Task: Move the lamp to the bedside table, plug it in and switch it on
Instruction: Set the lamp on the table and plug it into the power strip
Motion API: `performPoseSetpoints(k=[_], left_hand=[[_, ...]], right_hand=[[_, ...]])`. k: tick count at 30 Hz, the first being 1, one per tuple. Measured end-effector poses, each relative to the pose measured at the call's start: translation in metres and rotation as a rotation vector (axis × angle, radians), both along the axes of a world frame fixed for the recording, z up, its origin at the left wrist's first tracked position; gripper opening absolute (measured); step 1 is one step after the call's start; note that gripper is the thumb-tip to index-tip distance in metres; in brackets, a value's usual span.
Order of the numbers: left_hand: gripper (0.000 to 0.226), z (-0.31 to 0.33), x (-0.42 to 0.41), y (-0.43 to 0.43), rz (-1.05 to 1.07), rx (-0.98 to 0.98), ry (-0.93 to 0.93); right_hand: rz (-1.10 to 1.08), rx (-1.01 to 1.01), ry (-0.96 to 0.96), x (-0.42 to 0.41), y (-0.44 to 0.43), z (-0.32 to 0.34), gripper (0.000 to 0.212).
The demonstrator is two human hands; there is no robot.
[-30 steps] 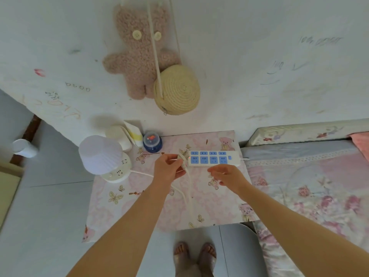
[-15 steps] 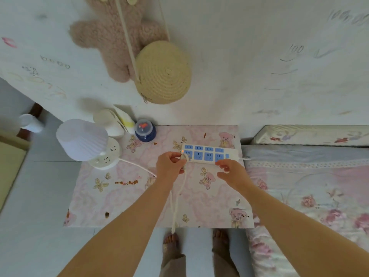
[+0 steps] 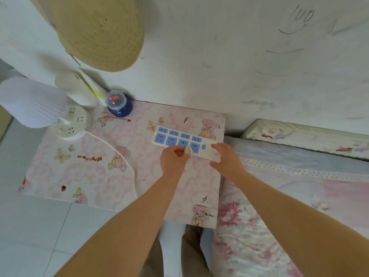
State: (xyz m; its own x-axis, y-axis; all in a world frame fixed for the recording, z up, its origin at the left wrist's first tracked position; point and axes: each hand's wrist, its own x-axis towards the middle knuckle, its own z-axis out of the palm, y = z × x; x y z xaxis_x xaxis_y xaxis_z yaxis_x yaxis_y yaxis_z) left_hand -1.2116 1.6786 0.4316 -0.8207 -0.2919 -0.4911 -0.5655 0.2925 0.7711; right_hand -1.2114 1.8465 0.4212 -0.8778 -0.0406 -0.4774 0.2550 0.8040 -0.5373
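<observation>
The white lamp (image 3: 34, 102) with a pleated shade stands on its round base at the far left of the pink bedside table (image 3: 79, 168). Its white cord (image 3: 117, 152) curves across the tabletop to my left hand (image 3: 172, 159). That hand is shut on the white plug (image 3: 187, 151), pressed against the near row of a white power strip (image 3: 179, 139) with blue sockets. A small red light glows at the strip's left end. My right hand (image 3: 225, 159) grips the strip's right end, thumb and fingers on either side.
A blue jar with a clear lid (image 3: 118, 104) and a white tube stand by the wall behind the lamp. A woven straw bag (image 3: 99, 31) hangs on the wall above. A bed with floral bedding (image 3: 289, 196) abuts the table's right side.
The strip moved nearer the table's right side. My left hand brought the plug from the strip's left end to its near row; my right hand closed on the strip's right end.
</observation>
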Motion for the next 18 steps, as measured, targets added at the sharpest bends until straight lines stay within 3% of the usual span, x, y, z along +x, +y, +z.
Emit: performPoseSetpoints(k=[9,18], left_hand=[[0.022,-0.016,-0.011,0.026,-0.119,-0.321,0.081],[0.023,-0.025,-0.019,0.028,-0.18,-0.433,0.058]], right_hand=[[0.078,0.011,0.047,-0.011,0.011,-0.029,0.08],[0.148,0.136,0.023,-0.026,0.005,-0.03,0.081]])
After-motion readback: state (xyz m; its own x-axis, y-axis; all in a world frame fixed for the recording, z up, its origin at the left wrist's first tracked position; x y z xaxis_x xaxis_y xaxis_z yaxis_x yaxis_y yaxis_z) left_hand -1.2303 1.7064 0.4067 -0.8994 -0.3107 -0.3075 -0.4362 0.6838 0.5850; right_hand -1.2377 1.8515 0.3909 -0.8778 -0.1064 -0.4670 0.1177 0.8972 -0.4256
